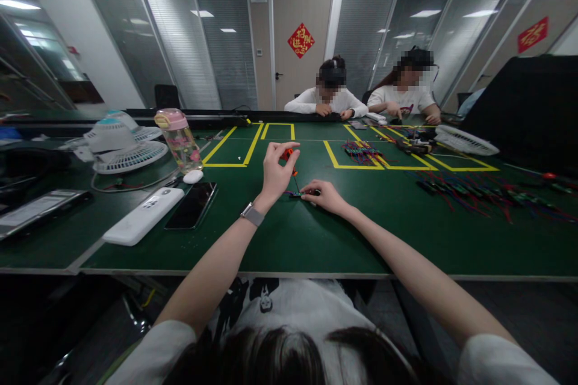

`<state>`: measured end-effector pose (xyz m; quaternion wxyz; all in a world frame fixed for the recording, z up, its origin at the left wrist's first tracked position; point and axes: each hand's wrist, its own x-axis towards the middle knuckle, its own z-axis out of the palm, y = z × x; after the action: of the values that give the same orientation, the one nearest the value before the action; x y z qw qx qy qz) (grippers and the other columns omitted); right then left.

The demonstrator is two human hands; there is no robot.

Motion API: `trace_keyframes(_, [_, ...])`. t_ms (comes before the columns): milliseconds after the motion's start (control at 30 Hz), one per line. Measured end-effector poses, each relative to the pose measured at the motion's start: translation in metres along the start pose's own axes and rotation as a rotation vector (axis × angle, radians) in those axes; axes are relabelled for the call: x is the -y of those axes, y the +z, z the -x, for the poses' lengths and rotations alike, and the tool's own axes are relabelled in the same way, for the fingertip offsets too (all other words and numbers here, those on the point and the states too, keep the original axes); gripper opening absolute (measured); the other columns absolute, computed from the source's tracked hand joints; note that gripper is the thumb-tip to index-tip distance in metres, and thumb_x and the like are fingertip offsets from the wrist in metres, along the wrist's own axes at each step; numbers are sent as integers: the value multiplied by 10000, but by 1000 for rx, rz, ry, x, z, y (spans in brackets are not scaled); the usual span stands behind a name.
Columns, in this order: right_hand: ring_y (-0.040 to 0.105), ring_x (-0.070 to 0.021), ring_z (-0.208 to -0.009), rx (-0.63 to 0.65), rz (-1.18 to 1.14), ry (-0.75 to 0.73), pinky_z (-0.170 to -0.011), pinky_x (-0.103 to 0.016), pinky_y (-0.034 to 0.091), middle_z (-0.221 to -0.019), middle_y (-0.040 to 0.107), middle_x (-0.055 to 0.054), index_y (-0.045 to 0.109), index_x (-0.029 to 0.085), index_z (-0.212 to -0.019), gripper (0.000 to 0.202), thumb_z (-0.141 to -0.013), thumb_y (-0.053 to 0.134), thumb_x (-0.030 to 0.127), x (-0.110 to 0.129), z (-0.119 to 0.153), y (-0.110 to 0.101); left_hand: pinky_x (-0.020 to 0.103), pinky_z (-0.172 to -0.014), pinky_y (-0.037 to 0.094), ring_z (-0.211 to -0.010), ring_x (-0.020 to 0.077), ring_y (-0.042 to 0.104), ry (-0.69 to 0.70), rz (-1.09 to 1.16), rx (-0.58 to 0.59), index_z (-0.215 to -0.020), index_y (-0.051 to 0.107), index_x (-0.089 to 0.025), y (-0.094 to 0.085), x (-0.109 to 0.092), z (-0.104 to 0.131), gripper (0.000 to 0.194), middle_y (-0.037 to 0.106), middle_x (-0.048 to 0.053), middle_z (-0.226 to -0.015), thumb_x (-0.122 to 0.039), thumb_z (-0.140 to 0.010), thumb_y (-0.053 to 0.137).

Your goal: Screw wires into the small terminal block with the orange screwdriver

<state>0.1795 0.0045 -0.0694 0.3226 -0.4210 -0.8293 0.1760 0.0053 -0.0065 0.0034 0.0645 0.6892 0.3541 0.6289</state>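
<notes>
A small green circuit board [295, 195] with thin wires lies on the green table [289, 240] in front of me. The fingers of my right hand [326, 195] pinch its right end. Above the board, my left hand [277, 173] has its fingers curled round the orange handle of a screwdriver [290, 159]. The dark shaft slants down from that hand, and its tip is at the board. A watch is on my left wrist.
A white power bank [143, 216], a black phone [192, 206], a bottle [179, 139] and a white fan [129, 150] are at left. Wired boards [361, 153] lie within yellow tape, more [465, 186] at right. Two people [332, 93] sit across the table.
</notes>
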Motion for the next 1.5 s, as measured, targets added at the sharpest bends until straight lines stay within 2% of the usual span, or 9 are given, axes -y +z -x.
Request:
trace_keyframes(133, [582, -141, -703, -4, -7, 6, -686, -267, 443, -815, 654, -54, 738, 165, -916, 192, -784, 651, 275, 0, 0, 0, 292, -847, 462, -954, 147, 559, -15, 56, 45, -1152, 610, -272, 0, 3, -1, 306, 591, 50, -1048, -211, -941, 398])
trace_keyframes(233, [582, -144, -706, -4, -10, 0, -689, -271, 445, -819, 655, -58, 738, 162, -916, 195, -785, 649, 277, -1, 0, 0, 304, -898, 445, -1016, 146, 562, -24, 106, 91, -1230, 554, -284, 1, 6, -1, 364, 614, 39, -1103, -181, -945, 352])
trace_keyframes(367, [583, -147, -713, -1, -4, -6, -693, -273, 446, -820, 656, -59, 739, 166, -917, 198, -789, 644, 283, -1, 0, 0, 293, -843, 473, -979, 150, 580, -36, 118, 100, -1233, 548, -276, 3, 6, -1, 333, 623, 48, -1099, -230, -936, 403])
trace_keyframes(600, [580, -145, -709, -9, -1, 5, -690, -270, 446, -811, 652, -54, 739, 166, -911, 190, -780, 651, 270, 0, 0, 0, 265, -771, 466, -814, 137, 538, 21, 6, 34, -1118, 616, -251, 2, 1, 1, 260, 561, 18, -879, -265, -862, 578])
trace_keyframes(733, [579, -143, -708, -9, 4, 10, -686, -266, 445, -803, 649, -55, 740, 160, -911, 186, -778, 654, 258, 2, 0, 0, 270, -776, 463, -841, 146, 546, -10, 46, 44, -1148, 610, -259, 1, 1, 0, 269, 563, 38, -907, -292, -926, 462])
trace_keyframes(867, [579, -143, -703, -6, 7, 11, -682, -266, 447, -797, 653, -54, 740, 164, -911, 186, -774, 657, 258, 2, 0, 0, 300, -842, 451, -920, 157, 559, -28, 68, 70, -1214, 572, -264, 1, 3, -1, 331, 598, 43, -993, -245, -954, 369])
trace_keyframes(1000, [589, -148, -716, -7, 2, 14, -687, -270, 452, -814, 660, -60, 740, 162, -915, 190, -775, 657, 261, 1, 0, 0, 308, -876, 446, -987, 164, 567, -31, 92, 92, -1240, 549, -254, 1, 4, 0, 343, 621, 44, -1069, -236, -951, 365])
trace_keyframes(1233, [594, -152, -729, -7, -5, 5, -689, -268, 454, -827, 662, -63, 739, 157, -917, 192, -781, 656, 264, 1, 0, 0, 275, -776, 483, -879, 148, 599, -71, 117, 91, -1240, 547, -255, 4, 8, 0, 334, 647, 47, -1027, -289, -947, 391])
trace_keyframes(1500, [594, -154, -730, -3, -1, 13, -690, -268, 454, -826, 662, -64, 737, 151, -923, 201, -780, 657, 266, 0, 0, 0, 269, -781, 480, -879, 145, 601, -95, 133, 93, -1240, 555, -246, 3, 6, -1, 338, 657, 43, -1017, -268, -938, 403])
